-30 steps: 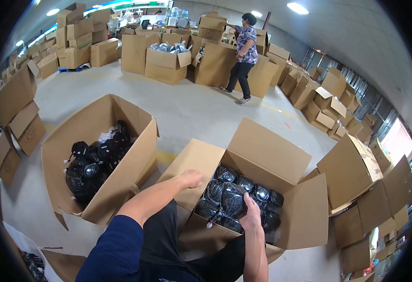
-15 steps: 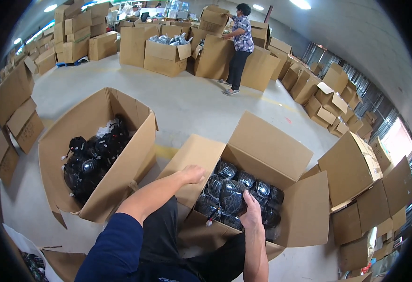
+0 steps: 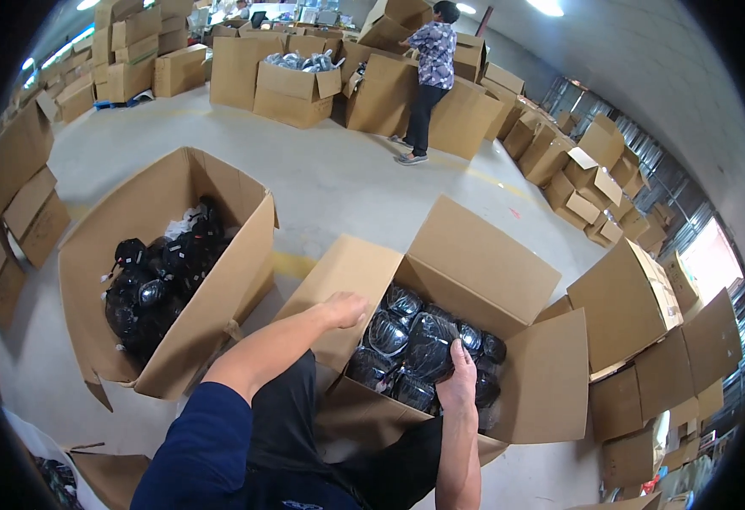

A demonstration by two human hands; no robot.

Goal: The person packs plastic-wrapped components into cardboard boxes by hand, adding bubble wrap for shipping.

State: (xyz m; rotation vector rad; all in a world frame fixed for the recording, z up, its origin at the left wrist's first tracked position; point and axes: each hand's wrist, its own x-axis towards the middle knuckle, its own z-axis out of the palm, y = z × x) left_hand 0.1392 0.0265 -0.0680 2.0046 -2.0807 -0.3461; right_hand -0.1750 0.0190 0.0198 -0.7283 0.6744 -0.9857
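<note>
In front of me stands an open cardboard box [image 3: 546,387] filled with rounded black bundles in clear, shiny wrap. My right hand [image 3: 457,384] grips one black wrapped bundle [image 3: 429,345] by its right side, thumb on top, above the others. Other bundles lie tightly around it, such as one wrapped bundle [image 3: 387,333] to its left. My left hand [image 3: 345,309] is curled into a fist over the box's left flap [image 3: 344,280]; whether anything is inside it is hidden.
A larger open carton [image 3: 249,255] on the left holds a loose heap of black items [image 3: 153,285]. More cartons [image 3: 628,306] stack up on the right. Across the floor a person [image 3: 431,81] stands by big boxes [image 3: 381,95]. A white-lined container [image 3: 41,450] sits at lower left.
The held bundle has shifted slightly right and away from me, over the box's middle. My left hand stays by the flap. The whole view has moved a little.
</note>
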